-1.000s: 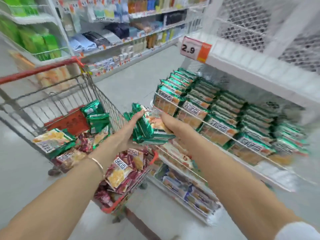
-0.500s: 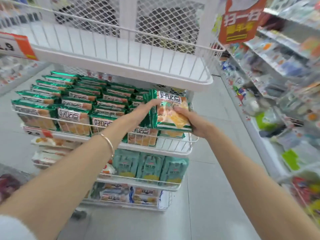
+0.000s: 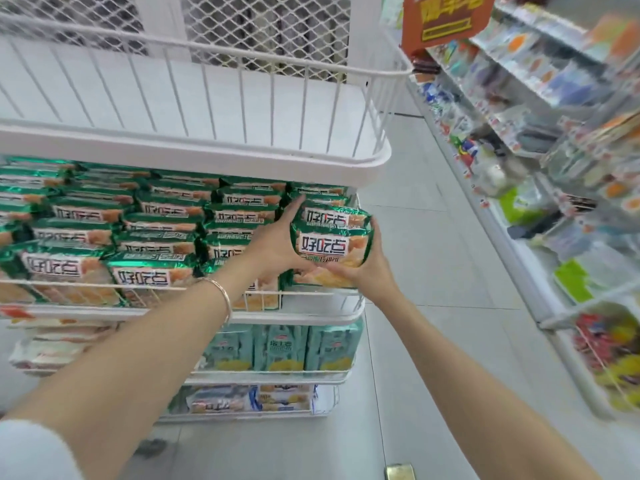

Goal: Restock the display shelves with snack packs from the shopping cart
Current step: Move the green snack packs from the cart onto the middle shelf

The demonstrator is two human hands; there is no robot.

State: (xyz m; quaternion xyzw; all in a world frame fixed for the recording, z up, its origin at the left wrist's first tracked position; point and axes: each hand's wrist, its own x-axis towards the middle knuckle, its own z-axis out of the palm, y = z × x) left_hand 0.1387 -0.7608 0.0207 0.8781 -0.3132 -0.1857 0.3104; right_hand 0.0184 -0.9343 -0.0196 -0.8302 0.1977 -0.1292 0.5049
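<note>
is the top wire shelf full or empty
Empty, as far as visible: the top shelf shows only its bare white floor and wire rail.

above green-pack shelf (image 3: pixel 298 317): white top basket (image 3: pixel 207 157) overhangs, leaving a low slot | front: wire rail (image 3: pixel 86 285) blocks low reach, entry only over it | left part: green pack rows (image 3: pixel 156 237) packed up to the rail | right end: pack stack (image 3: pixel 332 244) fills the corner | right of shelf: aisle floor (image 3: pixel 433 271) open as far as side shelving (image 3: pixel 554 133)
</note>
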